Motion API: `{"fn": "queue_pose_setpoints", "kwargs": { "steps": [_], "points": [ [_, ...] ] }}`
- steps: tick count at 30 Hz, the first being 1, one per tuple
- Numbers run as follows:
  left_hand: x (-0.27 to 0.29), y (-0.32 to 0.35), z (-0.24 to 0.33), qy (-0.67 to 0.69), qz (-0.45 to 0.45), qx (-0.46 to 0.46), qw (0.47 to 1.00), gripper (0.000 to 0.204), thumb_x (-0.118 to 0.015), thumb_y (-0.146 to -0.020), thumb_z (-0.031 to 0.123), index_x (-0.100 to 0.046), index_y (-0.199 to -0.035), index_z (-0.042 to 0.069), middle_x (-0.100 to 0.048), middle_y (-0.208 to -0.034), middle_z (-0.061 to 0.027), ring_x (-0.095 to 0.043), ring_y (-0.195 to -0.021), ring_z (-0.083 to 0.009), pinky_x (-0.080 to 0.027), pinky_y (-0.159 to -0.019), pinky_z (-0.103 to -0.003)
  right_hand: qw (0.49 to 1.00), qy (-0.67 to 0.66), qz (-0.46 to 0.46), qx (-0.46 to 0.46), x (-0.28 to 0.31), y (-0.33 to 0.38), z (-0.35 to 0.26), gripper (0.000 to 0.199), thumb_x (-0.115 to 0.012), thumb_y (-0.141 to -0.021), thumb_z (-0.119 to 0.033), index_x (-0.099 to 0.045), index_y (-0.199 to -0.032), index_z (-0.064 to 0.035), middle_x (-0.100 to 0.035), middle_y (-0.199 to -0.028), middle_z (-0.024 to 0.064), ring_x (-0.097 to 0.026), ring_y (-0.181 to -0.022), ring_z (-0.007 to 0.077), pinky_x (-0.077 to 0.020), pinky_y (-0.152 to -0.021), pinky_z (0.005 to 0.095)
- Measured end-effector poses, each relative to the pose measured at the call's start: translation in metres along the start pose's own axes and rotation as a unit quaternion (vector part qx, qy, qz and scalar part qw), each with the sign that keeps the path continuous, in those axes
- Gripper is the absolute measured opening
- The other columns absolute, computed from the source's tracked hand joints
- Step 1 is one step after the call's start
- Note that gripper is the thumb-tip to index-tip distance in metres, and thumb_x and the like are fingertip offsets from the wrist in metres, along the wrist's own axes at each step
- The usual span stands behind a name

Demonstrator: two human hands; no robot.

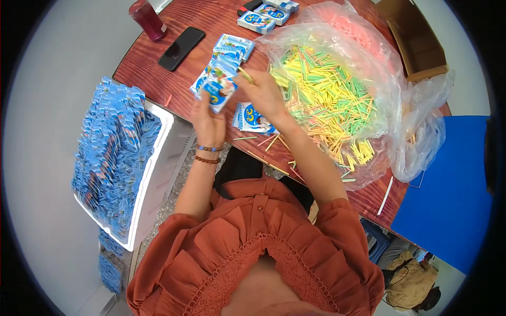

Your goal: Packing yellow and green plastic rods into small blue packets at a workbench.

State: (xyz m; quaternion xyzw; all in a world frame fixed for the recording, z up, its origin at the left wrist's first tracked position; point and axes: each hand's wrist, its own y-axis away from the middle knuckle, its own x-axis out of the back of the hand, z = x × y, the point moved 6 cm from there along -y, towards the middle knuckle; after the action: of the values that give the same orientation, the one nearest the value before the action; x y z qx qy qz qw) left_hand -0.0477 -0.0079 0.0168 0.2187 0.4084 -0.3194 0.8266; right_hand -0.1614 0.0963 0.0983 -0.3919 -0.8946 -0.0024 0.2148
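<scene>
My left hand [209,124] is closed on the lower edge of a small blue-and-white packet [219,88], held tilted above the table. Close by its upper right side, my right hand [263,97] pinches a thin yellow stick [245,74]; exactly how many sticks are in the fingers cannot be made out. More packets of the same kind [232,48] lie beyond the left hand, partly overlapping. Another small stack of packets [253,119] rests below my right hand. To the right, a clear plastic bag [390,113] lies open around a heap of yellow, green and pink sticks [329,89].
A white foam box [150,174] full of blue packets stands at left. On the table are a black phone [182,48], a red-filled bottle [148,21], small boxes [256,22], loose sticks [267,159] and a cardboard box [416,45]. A blue board [448,189] is at right.
</scene>
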Motion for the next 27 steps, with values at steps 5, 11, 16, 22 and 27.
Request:
{"fn": "queue_pose_setpoints", "kwargs": {
  "steps": [5,11,16,22,27],
  "points": [
    [0.035,-0.007,0.048,-0.372,0.126,-0.246,0.886,0.046,-0.063,-0.093,0.015,-0.049,-0.131,-0.006,-0.053,-0.131,-0.0146,-0.054,-0.116,-0.0227,-0.044,-0.096,-0.033,0.998,0.028,-0.025,-0.046,-0.061,-0.035,0.042,0.031,-0.059,-0.087,-0.030,-0.064,-0.082,0.0003,-0.065,-0.077,0.0226,-0.064,-0.074,0.0389,-0.0472,-0.065,0.0469],
    [0.028,-0.012,0.034,-0.638,0.019,-0.250,0.728,0.057,-0.070,-0.085,0.017,-0.046,-0.132,-0.004,-0.055,-0.124,-0.0203,-0.053,-0.114,-0.0338,-0.041,-0.097,-0.040,0.989,0.142,0.044,-0.006,-0.016,-0.015,0.043,0.032,-0.057,-0.090,-0.035,-0.068,-0.100,-0.0060,-0.067,-0.090,0.0214,-0.065,-0.085,0.0375,-0.0490,-0.073,0.0451],
    [-0.001,0.005,0.041,-0.665,0.022,-0.338,0.666,0.052,-0.069,-0.084,0.012,-0.048,-0.130,-0.001,-0.056,-0.119,-0.0205,-0.053,-0.110,-0.0355,-0.037,-0.099,-0.044,0.896,0.393,0.117,-0.169,0.120,0.058,0.042,0.031,-0.056,-0.092,-0.035,-0.065,-0.105,-0.0087,-0.066,-0.084,0.0192,-0.063,-0.081,0.0385,-0.0477,-0.073,0.0448],
    [-0.031,0.023,-0.024,-0.716,-0.169,-0.253,0.628,0.029,-0.075,-0.077,0.019,-0.062,-0.101,0.008,-0.056,-0.110,-0.0105,-0.050,-0.106,-0.0319,-0.037,-0.089,-0.039,0.846,0.507,0.151,-0.058,0.170,0.114,0.057,0.021,-0.059,-0.088,-0.021,-0.066,-0.101,-0.0054,-0.066,-0.101,0.0128,-0.061,-0.093,0.0325,-0.0456,-0.077,0.0413],
    [-0.035,0.014,-0.036,-0.766,-0.159,-0.238,0.575,0.031,-0.079,-0.074,0.026,-0.058,-0.085,0.005,-0.055,-0.088,-0.0106,-0.050,-0.092,-0.0300,-0.036,-0.082,-0.044,0.902,0.380,0.203,0.031,0.158,0.117,0.038,0.018,-0.060,-0.089,-0.017,-0.064,-0.100,-0.0029,-0.064,-0.098,0.0130,-0.060,-0.094,0.0325,-0.0462,-0.081,0.0408]
  ]
}}
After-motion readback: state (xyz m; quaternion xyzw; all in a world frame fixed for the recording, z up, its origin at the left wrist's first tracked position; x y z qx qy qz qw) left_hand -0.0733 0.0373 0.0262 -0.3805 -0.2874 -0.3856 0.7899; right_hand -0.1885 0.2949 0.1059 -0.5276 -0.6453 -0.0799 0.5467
